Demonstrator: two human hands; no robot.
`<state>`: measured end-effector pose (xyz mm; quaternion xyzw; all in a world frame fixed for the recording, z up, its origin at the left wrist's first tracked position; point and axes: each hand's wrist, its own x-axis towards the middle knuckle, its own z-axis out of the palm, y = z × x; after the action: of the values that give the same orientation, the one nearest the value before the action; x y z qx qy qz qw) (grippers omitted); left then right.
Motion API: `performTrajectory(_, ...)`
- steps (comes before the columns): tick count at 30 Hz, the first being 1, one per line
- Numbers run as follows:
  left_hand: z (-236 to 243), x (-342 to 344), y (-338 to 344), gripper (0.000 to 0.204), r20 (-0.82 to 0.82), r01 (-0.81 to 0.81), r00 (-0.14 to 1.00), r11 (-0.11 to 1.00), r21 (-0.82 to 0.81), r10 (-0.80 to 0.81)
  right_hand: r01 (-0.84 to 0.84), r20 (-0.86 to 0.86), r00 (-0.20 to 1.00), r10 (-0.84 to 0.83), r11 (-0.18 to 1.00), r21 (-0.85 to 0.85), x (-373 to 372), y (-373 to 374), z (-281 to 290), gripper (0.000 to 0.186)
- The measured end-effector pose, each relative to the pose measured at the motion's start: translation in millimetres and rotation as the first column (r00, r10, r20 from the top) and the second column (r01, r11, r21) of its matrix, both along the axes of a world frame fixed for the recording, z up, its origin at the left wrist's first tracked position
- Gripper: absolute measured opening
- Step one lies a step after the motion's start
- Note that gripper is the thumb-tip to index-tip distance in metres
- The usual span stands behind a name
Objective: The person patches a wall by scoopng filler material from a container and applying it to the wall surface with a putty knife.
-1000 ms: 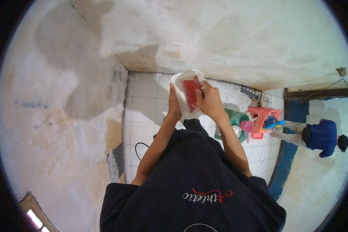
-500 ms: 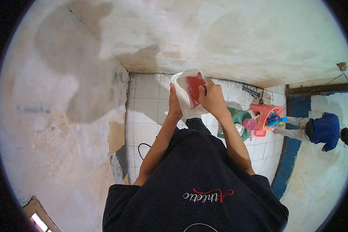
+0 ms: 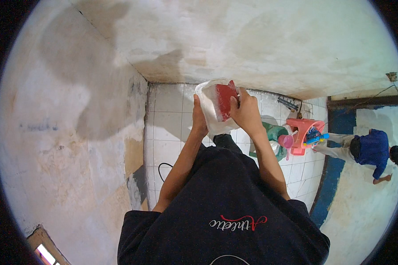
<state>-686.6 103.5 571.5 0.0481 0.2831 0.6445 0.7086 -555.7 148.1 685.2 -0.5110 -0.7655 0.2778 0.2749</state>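
Observation:
A white plastic tub (image 3: 206,117) with pale paste smeared inside is gripped at its left side by my left hand (image 3: 199,117), fingers wrapped round the wall. My right hand (image 3: 246,111) pinches a red putty scraper (image 3: 226,100), its flat blade dusted with white, over the tub's opening. The blade's left edge lies inside the rim. How deep the paste is in the tub I cannot tell.
To the right stand a pink plastic stool (image 3: 301,132) with blue items on it, a pink dipper (image 3: 286,141) and a green container (image 3: 276,134). Farther right a person in blue (image 3: 370,149) works at the wall. A patchy plastered wall (image 3: 261,44) rises ahead.
The red scraper has tilted slightly and shifted a little right within the tub. At far right, the other person's arm now reaches out to the wall.

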Motion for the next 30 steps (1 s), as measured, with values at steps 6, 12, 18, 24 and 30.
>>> performTrajectory(6,-4,0,2,0.077,-0.11,-0.025,0.994,1.0,0.009,0.026,-0.062,0.048,0.997,0.062,0.998,-0.007,-5,-4,0,0.014)
performTrajectory(12,-8,4,4,0.078,-0.015,-0.024,1.0,0.998,0.066,0.025,-0.016,0.042,0.999,0.016,1.0,0.02,-4,-4,-5,0.015)
performTrajectory(18,-1,4,1,0.077,-0.042,-0.026,0.999,1.0,0.015,0.026,0.03,0.041,0.999,-0.028,0.999,-0.033,2,0,0,0.015)
performTrajectory(24,3,4,1,0.077,-0.072,-0.003,0.997,1.0,-0.026,0.001,-0.058,0.023,0.998,0.058,0.998,-0.012,-2,-5,7,0.015)
performTrajectory(30,13,7,2,0.076,-0.117,-0.008,0.993,0.999,-0.033,0.004,-0.053,0.049,0.997,0.054,0.998,-0.017,-1,-4,-4,0.015)
